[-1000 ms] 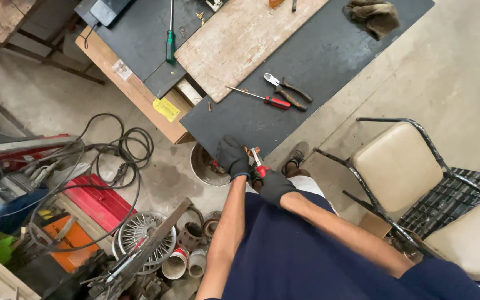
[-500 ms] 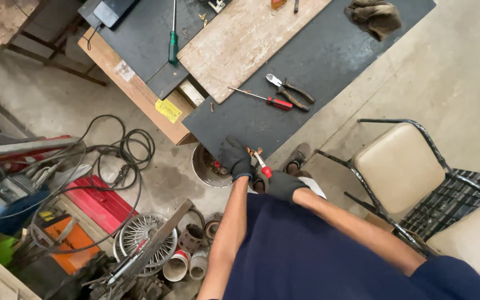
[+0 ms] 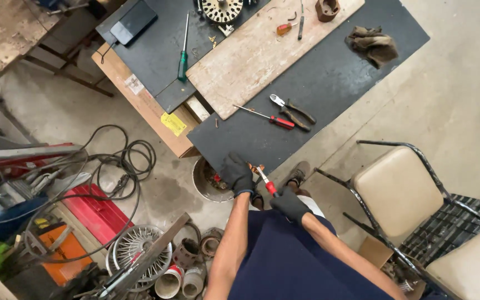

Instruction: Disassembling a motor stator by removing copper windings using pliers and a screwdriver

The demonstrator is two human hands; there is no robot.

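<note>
Both gloved hands, left hand (image 3: 238, 173) and right hand (image 3: 290, 204), are closed around a red-handled screwdriver (image 3: 266, 182). At nine o'clock, small parts are held in a round bucket (image 3: 201, 183).

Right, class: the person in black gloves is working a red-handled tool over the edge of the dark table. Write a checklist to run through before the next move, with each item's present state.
1. Both hands gloved: left hand and right hand in black gloves: ok.
2. Firm hold on the red-handled tool: right hand at the handle, left hand at its tip: ok.
3. What the tip is working on: hidden by the left hand: cannot tell.
4. Bucket under the table edge, below the hands: ok.
5. Spare tools near: screwdriver and pliers lie on the dark table: ok.
6. Floor to the left: cables and clutter: not ok.
</note>
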